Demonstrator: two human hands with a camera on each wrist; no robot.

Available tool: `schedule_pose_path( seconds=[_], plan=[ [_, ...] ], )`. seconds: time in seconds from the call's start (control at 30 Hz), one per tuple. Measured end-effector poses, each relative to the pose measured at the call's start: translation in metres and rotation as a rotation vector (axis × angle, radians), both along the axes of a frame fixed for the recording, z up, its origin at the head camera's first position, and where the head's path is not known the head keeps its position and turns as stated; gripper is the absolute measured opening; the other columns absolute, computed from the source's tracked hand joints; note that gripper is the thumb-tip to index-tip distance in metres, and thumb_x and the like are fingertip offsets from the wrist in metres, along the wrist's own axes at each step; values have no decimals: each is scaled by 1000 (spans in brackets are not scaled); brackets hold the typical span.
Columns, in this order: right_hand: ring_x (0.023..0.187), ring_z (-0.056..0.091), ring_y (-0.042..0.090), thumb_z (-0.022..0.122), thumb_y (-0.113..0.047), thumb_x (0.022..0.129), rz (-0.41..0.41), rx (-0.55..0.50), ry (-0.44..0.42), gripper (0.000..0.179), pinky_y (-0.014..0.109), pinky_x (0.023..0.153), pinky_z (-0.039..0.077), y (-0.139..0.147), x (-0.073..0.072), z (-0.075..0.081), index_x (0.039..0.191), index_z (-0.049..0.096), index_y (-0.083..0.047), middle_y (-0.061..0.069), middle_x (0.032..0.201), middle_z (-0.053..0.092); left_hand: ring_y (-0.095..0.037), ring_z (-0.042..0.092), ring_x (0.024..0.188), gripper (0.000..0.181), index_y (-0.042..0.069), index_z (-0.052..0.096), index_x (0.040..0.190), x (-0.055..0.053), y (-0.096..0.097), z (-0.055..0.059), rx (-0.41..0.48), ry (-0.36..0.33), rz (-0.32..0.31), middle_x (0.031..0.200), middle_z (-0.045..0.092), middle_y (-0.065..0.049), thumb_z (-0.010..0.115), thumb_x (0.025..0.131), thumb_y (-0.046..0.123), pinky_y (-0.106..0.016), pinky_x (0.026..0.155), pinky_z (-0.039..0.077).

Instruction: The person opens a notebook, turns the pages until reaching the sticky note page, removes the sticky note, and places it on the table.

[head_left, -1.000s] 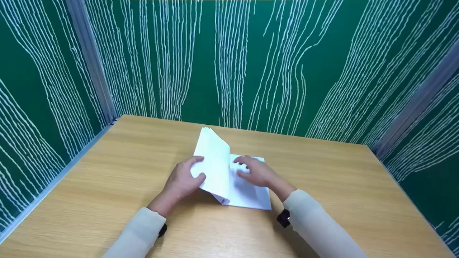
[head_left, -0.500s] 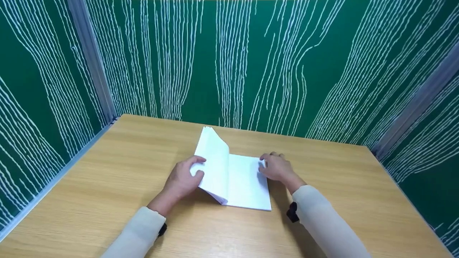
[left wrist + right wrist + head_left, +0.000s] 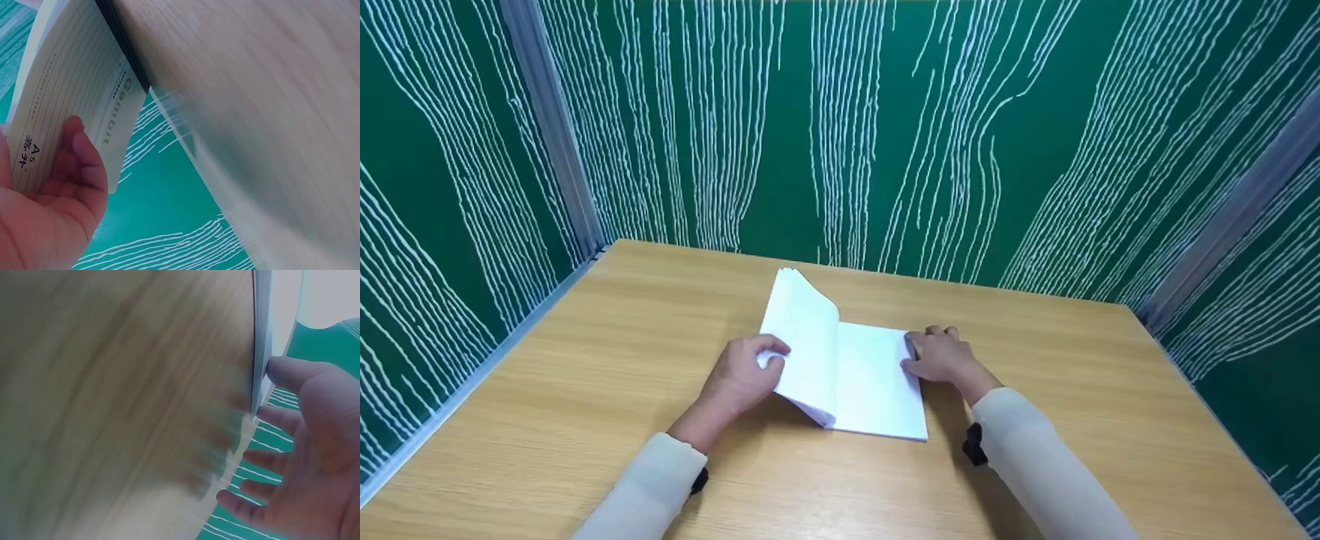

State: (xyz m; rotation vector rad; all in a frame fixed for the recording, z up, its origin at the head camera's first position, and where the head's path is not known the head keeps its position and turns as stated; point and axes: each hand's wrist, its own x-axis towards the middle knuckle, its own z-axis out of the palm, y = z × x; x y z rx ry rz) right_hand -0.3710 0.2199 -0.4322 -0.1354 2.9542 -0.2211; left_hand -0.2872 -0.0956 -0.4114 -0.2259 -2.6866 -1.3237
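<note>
A notebook [image 3: 877, 382] lies open on the wooden table, its right-hand pages flat. My left hand [image 3: 744, 371] grips the raised left-hand part, pages and cover together, which stands tilted up. In the left wrist view, the fingers of my left hand [image 3: 62, 208] curl against the notebook's printed cover [image 3: 84, 95], marked "Gambit", "NOTEBOOK" and "A5". My right hand [image 3: 943, 356] is at the right edge of the flat pages, near the far corner. In the right wrist view, the thumb and forefinger of my right hand [image 3: 315, 439] touch the page edge while the other fingers extend, spread apart.
The wooden table [image 3: 660, 300] extends around the notebook on all sides. Green panels [image 3: 780, 195] with white wavy lines stand behind and beside it, joined by grey posts [image 3: 556, 127]. Black wrist straps [image 3: 975, 444] show below the pale sleeves.
My right hand has moved right, from over the page to the notebook's right edge, and stayed there. My left hand still holds the raised part, which has shifted only slightly.
</note>
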Motion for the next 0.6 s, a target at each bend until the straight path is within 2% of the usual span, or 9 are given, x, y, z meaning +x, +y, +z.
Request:
schedule_pose_path(
  seconds=[0.17, 0.3, 0.43, 0.6],
  plan=[
    [130, 31, 43, 59, -45, 91, 6, 4, 0, 64, 66, 107, 29, 0, 1, -2, 147, 41, -18, 21, 150, 36, -21, 58, 110, 17, 20, 72, 100, 0, -1, -1, -33, -32, 17, 117, 67, -3, 65, 85, 24, -43, 100, 48],
    [129, 32, 43, 59, -46, 91, 3, 3, -3, 65, 66, 106, 30, 1, 0, -2, 147, 41, -19, 21, 150, 36, -22, 55, 111, 27, 21, 71, 104, 1, -1, 2, -77, -77, 35, 118, 64, -2, 74, 78, 30, -44, 100, 48],
    [128, 32, 42, 59, -46, 91, 8, 5, 4, 65, 65, 106, 31, 2, -1, -1, 147, 41, -18, 21, 149, 37, -24, 53, 115, 33, 20, 68, 108, 1, -3, 3, -105, -90, 18, 124, 62, -4, 76, 76, 26, -45, 103, 45],
    [128, 32, 43, 59, -44, 91, 26, 9, 26, 62, 65, 105, 32, 2, 2, -1, 146, 44, -18, 21, 148, 38, -25, 51, 117, 44, 19, 57, 120, 0, -7, 0, -54, -90, 12, 134, 55, -7, 72, 80, 18, -47, 105, 43]
  ],
)
